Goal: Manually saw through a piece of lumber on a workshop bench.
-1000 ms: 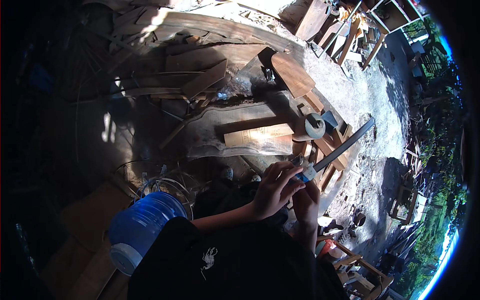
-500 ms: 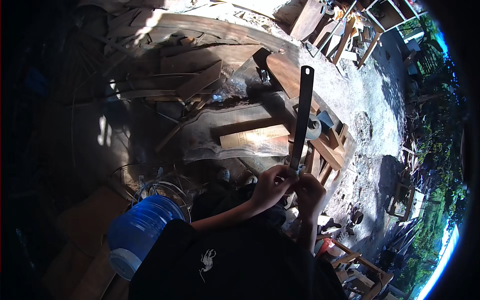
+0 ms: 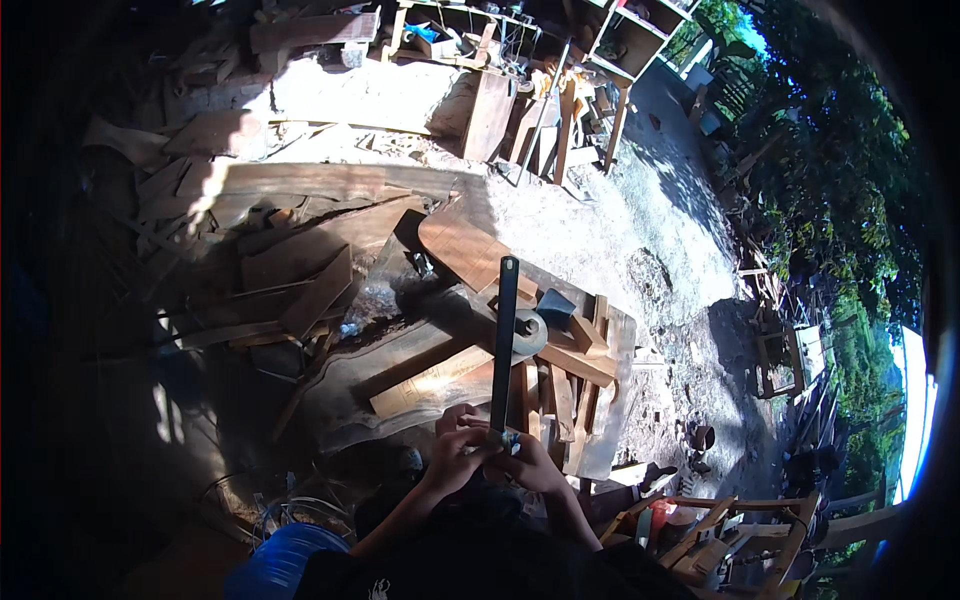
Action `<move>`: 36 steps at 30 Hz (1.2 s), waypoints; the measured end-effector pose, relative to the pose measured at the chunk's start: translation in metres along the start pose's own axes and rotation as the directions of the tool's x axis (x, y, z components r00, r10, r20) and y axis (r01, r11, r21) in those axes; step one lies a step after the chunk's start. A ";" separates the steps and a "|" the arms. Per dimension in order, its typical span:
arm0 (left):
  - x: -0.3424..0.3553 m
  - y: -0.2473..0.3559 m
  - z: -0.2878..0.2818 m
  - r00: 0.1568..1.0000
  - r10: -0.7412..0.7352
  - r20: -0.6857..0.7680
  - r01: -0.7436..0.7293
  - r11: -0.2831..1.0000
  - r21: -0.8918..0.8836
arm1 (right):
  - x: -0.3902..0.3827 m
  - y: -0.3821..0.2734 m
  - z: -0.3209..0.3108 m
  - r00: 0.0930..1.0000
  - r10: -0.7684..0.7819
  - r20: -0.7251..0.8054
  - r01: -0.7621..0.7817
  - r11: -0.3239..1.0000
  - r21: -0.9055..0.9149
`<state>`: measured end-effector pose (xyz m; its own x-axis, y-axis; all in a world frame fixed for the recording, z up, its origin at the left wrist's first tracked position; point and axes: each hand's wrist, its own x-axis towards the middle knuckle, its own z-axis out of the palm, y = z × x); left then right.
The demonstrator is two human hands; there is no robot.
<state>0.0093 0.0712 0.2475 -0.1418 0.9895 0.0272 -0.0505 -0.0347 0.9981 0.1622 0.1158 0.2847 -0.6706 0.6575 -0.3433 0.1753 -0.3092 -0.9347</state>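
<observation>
A long, dark, flat blade (image 3: 505, 345) with a small hole near its far tip points away from me. Both hands meet at its near end. My left hand (image 3: 458, 462) is closed on it, fingers bent around the base. Close beside it, my right hand (image 3: 532, 466) is also closed at that end. Something small and pale, with a bluish-green tint, shows between the fingers; I cannot make out what it is. Beyond the hands, a pale wood block (image 3: 425, 385) lies on a thick wooden slab (image 3: 345, 415).
A roll of tape (image 3: 530, 330) and wood offcuts (image 3: 580, 365) lie right of the blade. A blue water jug (image 3: 285, 562) is at lower left. Boards (image 3: 320, 290) are piled at left. A wooden frame (image 3: 790, 545) stands at lower right, a shelf unit (image 3: 630, 45) at the far side.
My view has tilted up and turned, so the surroundings and hands sit lower and further left. Both hands stay at the blade's near end; the blade now looks narrower and more upright.
</observation>
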 end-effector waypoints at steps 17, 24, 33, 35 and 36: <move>0.047 0.025 -0.002 0.822 -0.180 -0.540 -0.167 0.830 -0.531 | 0.039 -0.048 -0.009 0.944 -0.096 -0.315 0.309 0.587 0.748; 0.037 0.031 0.033 0.871 -0.146 -0.470 -0.279 0.639 -0.716 | 0.019 -0.043 0.025 0.946 -0.152 -0.285 0.321 0.546 0.774; 0.030 0.011 0.008 0.891 -0.073 -0.448 -0.351 0.516 -0.782 | 0.020 -0.031 0.053 0.967 -0.135 -0.214 0.251 0.618 0.745; 0.026 0.004 0.007 0.888 -0.061 -0.455 -0.351 0.551 -0.758 | 0.021 -0.028 0.052 0.979 -0.118 -0.166 0.203 0.611 0.765; 0.026 -0.001 0.008 0.876 -0.099 -0.472 -0.329 0.595 -0.734 | 0.022 -0.025 0.050 0.980 -0.114 -0.162 0.198 0.613 0.765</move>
<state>0.0132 0.0977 0.2480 -0.5861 0.8040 -0.1006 -0.7089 -0.4487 0.5442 0.1070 0.1042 0.3054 -0.5606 0.7911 -0.2448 -0.5762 -0.5849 -0.5708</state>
